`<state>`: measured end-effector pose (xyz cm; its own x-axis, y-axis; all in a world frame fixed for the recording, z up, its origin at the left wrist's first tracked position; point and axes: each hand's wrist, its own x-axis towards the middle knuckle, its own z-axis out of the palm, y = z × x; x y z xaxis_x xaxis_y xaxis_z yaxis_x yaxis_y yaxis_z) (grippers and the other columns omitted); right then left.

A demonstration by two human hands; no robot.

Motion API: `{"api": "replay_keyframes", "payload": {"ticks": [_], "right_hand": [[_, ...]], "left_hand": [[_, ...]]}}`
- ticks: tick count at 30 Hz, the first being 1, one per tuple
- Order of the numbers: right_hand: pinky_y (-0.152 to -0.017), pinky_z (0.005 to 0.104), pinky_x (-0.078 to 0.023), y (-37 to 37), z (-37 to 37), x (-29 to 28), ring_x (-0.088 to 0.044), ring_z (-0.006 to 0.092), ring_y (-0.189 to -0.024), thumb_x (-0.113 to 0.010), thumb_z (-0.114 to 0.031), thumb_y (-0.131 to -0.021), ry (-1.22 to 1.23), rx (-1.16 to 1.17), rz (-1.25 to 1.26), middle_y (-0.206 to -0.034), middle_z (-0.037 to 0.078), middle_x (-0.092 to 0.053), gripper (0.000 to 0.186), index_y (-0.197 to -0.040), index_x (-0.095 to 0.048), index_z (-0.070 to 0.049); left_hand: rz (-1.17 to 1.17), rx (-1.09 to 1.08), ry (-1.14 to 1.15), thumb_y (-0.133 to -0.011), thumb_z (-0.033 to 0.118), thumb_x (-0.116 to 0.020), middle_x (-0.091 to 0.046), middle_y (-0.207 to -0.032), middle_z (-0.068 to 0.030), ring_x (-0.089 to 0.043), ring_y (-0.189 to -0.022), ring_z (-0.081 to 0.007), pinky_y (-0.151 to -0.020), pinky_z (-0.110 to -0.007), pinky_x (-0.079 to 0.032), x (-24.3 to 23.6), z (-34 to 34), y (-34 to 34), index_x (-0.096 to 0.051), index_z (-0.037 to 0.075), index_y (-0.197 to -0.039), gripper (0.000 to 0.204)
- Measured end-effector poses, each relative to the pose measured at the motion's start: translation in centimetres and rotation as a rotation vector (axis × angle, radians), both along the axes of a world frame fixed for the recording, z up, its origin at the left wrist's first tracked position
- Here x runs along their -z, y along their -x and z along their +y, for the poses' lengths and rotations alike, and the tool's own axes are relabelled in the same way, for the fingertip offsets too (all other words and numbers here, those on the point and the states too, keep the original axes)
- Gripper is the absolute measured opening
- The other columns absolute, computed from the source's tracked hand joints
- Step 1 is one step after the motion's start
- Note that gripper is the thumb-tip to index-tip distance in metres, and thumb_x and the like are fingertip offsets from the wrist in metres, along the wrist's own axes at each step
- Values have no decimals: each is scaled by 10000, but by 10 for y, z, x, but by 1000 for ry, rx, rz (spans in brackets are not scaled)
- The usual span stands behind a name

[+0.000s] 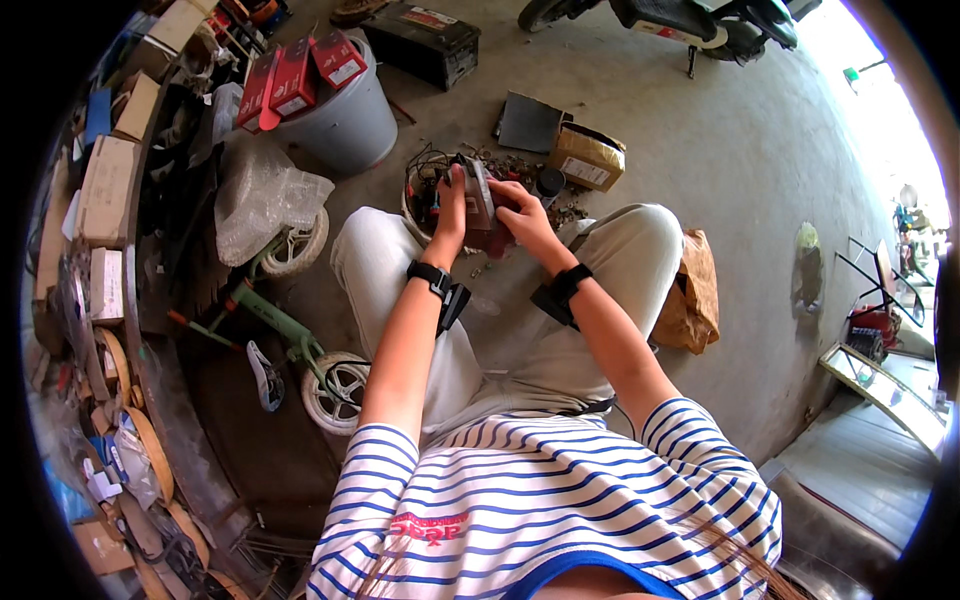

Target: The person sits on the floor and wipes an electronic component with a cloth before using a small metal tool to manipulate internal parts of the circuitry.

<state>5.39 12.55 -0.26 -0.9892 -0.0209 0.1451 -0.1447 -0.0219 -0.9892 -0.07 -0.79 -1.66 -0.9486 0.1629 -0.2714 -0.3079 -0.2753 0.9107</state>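
Between my knees, both hands are closed around a boxy object (pixel 477 203) with a grey edge and a reddish-brown side; I cannot make out its exact kind. My left hand (pixel 452 212) grips its left side, thumb pointing up. On the other side, my right hand (pixel 526 217) has its fingers against the upper right edge. Beneath and left of the object sits a round container (pixel 407 205) of tangled dark wires, partly hidden by my left hand. Small loose parts (pixel 515 166) lie scattered beyond it, beside a dark cylinder (pixel 549 183).
An opened cardboard box (pixel 588 157) and a dark flat panel (pixel 530 122) lie ahead. Red boxes (pixel 292 85) top a grey bucket (pixel 352 130). A green child's bike (pixel 275 316) stands left, a brown paper bag (pixel 695 295) right. A black case (pixel 430 45) is farther off.
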Motion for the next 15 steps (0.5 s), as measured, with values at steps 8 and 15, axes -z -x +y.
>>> {"api": "replay_keyframes", "payload": {"ticks": [8, 15], "right_hand": [[-901, 262, -385, -3, -4, -5, -483, 164, -1024, -511, 61, -716, -49, -21, 56, -1079, 58, -472, 455, -1150, -585, -53], [-841, 331, -444, -4, 2, -17, -531, 253, -942, -585, 47, -631, -557, 139, 347, -1022, 82, -528, 447, -1019, -664, -160]], "left_hand": [[-272, 237, -356, -785, 681, -462, -598, -882, -24, -578, -775, -151, -705, -286, -476, -21, -3, -13, -587, 111, -943, 604], [-218, 249, -648, -806, 507, -502, -615, -998, -98, -596, -898, -244, -819, -351, -473, -26, -7, -13, -573, 37, -1055, 537]]}}
